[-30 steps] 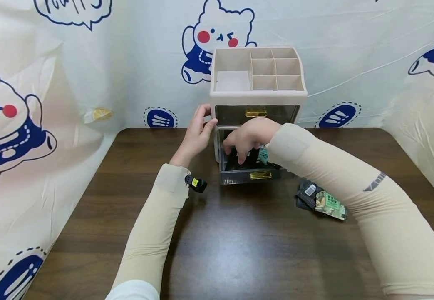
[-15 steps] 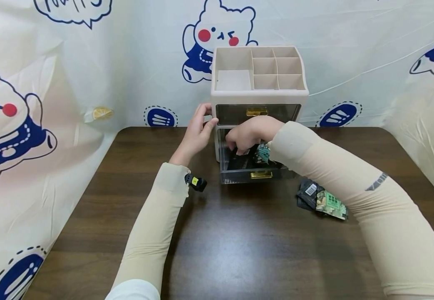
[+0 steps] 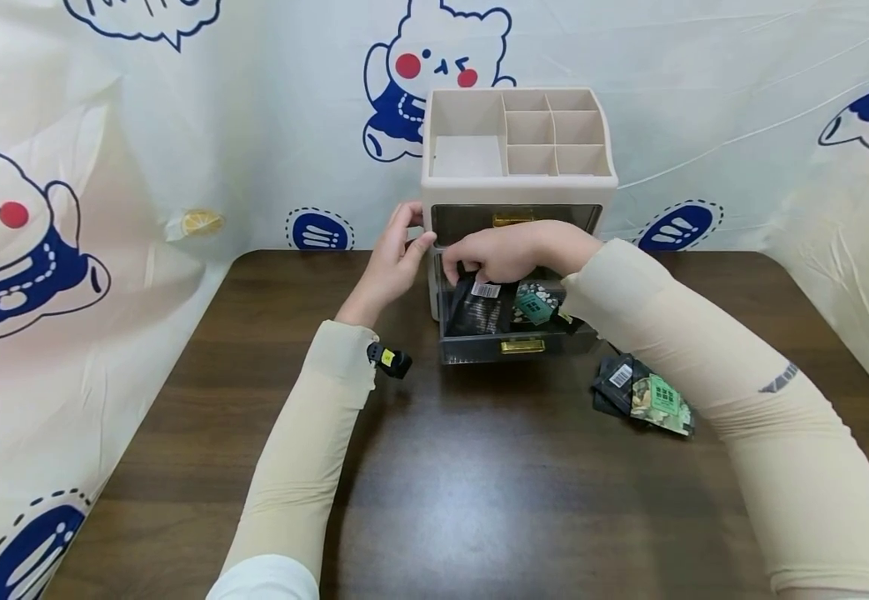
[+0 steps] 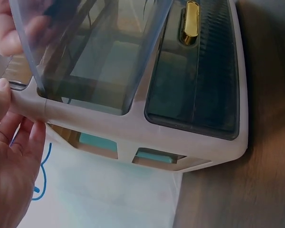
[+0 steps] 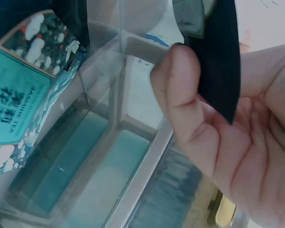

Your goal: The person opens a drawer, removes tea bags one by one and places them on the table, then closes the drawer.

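Note:
A cream desktop drawer organizer point(image 3: 516, 192) stands at the back of the table, one smoky clear drawer point(image 3: 471, 350) pulled out. My left hand point(image 3: 392, 265) grips the organizer's left front edge, thumb in front and fingers along the side. Over the open drawer, my right hand point(image 3: 505, 252) pinches a black packet point(image 5: 222, 66) between thumb and fingers; in the head view this packet tilts up with a white barcode label showing. A teal-labelled jasmine tea packet point(image 3: 534, 305) lies in the drawer to its right, seen close in the right wrist view.
Several black and green packets point(image 3: 647, 396) lie in a small pile on the brown table point(image 3: 479, 483), right of the drawer. The organizer's top has open compartments point(image 3: 554, 133). A printed curtain point(image 3: 269, 125) hangs behind the table.
My right hand has risen slightly and drawn back in the drawer, and the black packet's barcode side has come into view under its fingers. My left hand keeps its place.

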